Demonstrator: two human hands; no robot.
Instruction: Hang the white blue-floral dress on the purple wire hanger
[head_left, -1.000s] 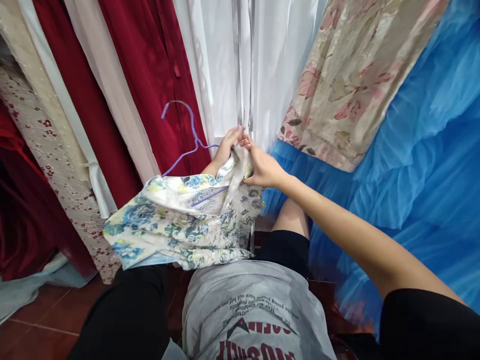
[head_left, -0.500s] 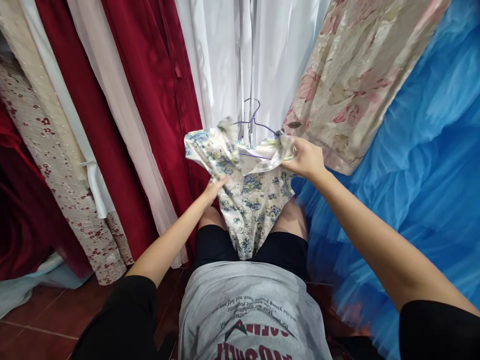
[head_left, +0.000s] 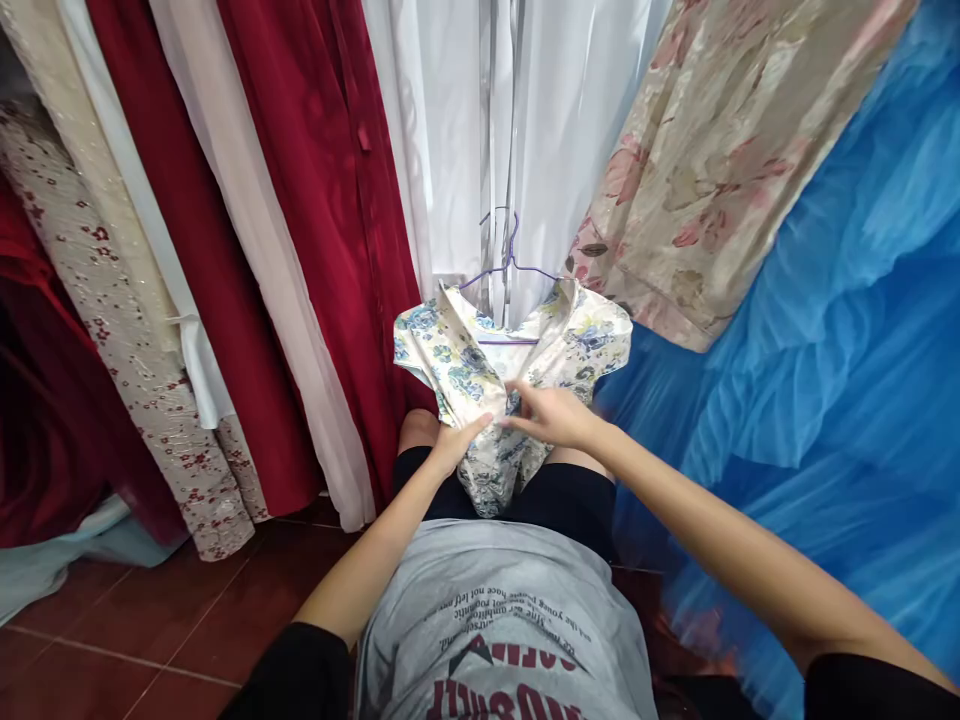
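At frame centre, a cream, blue-flowered satin blouse (head_left: 457, 365) (hung on a purple wire hanger (head_left: 512, 262)) is pinched at its front by the left hand (head_left: 455, 442) and right hand (head_left: 555, 416), fingers narrowed on the fabric.

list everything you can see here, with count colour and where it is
floral blouse: one, white with blue and yellow flowers, centre
wire hanger: one, purple, in the blouse's neck
metal pole: one, silver, top centre
white sheer cloth: one, white, hanging top centre
red cloths: several, dark red, hanging left
sprigged cloth: one, cream with red sprigs, far left
flowered cloth: one, beige with pink blooms, upper right
blue tulle: one mass, bright blue, right
floor tiles: several, red-brown, lower left
T-shirt: one, grey, bottom centre
shorts: one, black, below the blouse
left hand: one, gripping the blouse front
right hand: one, gripping beside it
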